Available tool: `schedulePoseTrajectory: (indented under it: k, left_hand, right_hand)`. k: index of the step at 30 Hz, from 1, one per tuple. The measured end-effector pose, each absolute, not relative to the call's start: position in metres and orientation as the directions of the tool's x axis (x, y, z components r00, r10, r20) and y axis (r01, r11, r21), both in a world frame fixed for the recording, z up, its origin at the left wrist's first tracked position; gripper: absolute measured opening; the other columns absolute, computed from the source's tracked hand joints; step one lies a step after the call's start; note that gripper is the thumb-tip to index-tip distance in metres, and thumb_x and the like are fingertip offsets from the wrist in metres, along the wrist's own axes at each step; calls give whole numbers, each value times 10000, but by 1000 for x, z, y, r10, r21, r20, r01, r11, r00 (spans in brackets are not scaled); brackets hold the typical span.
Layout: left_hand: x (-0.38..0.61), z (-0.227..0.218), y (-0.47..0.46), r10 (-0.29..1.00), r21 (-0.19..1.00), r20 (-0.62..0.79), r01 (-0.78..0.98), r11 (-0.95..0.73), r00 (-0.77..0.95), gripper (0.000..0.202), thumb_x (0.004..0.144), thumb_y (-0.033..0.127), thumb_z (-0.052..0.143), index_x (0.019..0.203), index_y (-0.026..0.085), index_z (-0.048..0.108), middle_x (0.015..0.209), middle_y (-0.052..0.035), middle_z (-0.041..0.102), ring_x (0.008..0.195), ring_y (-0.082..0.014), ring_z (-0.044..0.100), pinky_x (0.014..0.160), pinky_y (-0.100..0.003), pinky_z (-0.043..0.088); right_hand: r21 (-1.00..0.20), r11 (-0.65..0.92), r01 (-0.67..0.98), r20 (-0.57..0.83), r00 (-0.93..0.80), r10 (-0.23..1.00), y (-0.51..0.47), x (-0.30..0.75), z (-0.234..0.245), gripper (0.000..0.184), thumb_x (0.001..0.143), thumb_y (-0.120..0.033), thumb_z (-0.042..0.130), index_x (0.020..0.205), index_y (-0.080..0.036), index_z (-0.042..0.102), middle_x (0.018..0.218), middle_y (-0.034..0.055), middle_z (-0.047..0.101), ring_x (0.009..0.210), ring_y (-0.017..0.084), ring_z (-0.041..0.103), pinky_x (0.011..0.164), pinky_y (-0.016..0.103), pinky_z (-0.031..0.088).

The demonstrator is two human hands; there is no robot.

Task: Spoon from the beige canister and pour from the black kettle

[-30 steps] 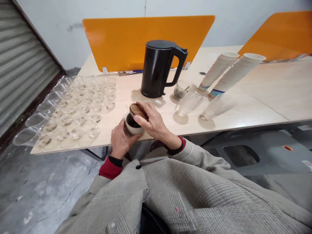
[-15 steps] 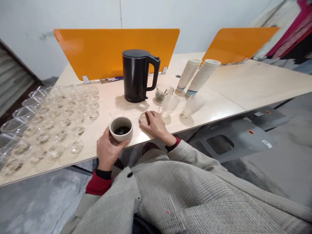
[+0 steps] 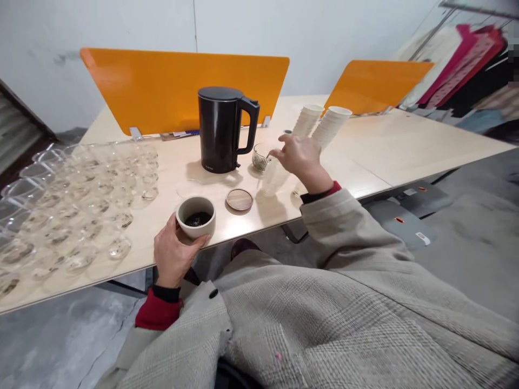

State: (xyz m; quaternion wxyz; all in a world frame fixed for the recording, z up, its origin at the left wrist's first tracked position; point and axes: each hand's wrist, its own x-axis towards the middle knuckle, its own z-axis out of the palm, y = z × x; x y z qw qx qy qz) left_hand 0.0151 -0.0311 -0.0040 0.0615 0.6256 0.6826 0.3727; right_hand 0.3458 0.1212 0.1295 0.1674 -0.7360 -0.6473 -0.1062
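Note:
My left hand [image 3: 174, 251] is wrapped round a pale ceramic cup [image 3: 195, 231] with dark contents, at the table's front edge. My right hand [image 3: 302, 156] is stretched over the clear plastic cups [image 3: 272, 181], thumb and forefinger apart. Its fingertips are close to the thin handle sticking up from a ribbed glass bowl [image 3: 259, 161]; whether they touch it, I cannot make out. A round wooden lid or coaster [image 3: 239, 200] lies on the table right of the ceramic cup. Behind it stands a black electric kettle [image 3: 219, 132], handle to the right.
Many clear plastic cups [image 3: 97, 205] with bits in the bottom stand in rows at the left. Two stacks of paper cups [image 3: 330, 124] stand behind my right hand. Orange dividers [image 3: 182, 92] line the table's back. Grey stools [image 3: 399, 221] are at the right.
My right hand has let go of the round wooden piece and moved right and away from me, over to the glass bowl. My left hand still holds the ceramic cup. The view has shifted slightly right.

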Motion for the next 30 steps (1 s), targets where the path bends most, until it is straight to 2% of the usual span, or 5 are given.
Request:
schedulePoseTrajectory:
  k: [8, 16, 19, 22, 30]
  left_hand:
    - [15, -3, -32, 895, 602, 406, 791, -109, -185, 889, 703, 592, 884, 1459, 245, 571, 1289, -119, 797, 1195, -382, 755, 1042, -498, 584]
    - [15, -7, -32, 897, 573, 398, 816, -81, -190, 951, 698, 604, 892, 1493, 206, 552, 1338, -158, 772, 1250, -403, 727, 1075, -504, 563]
    - [16, -6, -34, 903, 566, 388, 821, -73, -187, 964, 703, 611, 891, 1504, 204, 542, 1344, -160, 769, 1259, -401, 722, 1081, -498, 558]
    - [16, -6, -34, 906, 567, 384, 820, -77, -180, 968, 707, 623, 887, 1505, 203, 536, 1344, -156, 768, 1253, -396, 723, 1087, -499, 553]
    - [16, -6, -34, 907, 567, 385, 819, -88, -170, 989, 703, 631, 894, 1509, 195, 524, 1387, -168, 747, 1260, -395, 719, 1091, -512, 550]
  right_hand:
    - [-29, -90, 996, 254, 94, 963, 165, 337, 120, 141, 963, -203, 717, 945, -120, 829, 964, 192, 798, 934, 312, 735, 842, 488, 559]
    - [-264, -121, 957, 536, 250, 806, 124, 348, 140, 197, 987, -208, 681, 880, -108, 813, 869, 172, 787, 885, 226, 715, 835, 404, 483]
    - [-371, 193, 908, 782, 194, 592, 75, 346, 149, 190, 978, -137, 641, 939, -171, 824, 895, 107, 802, 849, 216, 726, 826, 397, 505]
    - [-520, 572, 634, 838, 248, 487, 26, 329, 151, 214, 998, -157, 639, 938, -261, 816, 779, 39, 746, 688, 183, 699, 669, 345, 521]
    - [-793, 576, 200, 580, -41, 813, 3, 264, 116, 157, 1009, -336, 693, 920, -253, 792, 720, -16, 743, 564, 117, 640, 534, 271, 537]
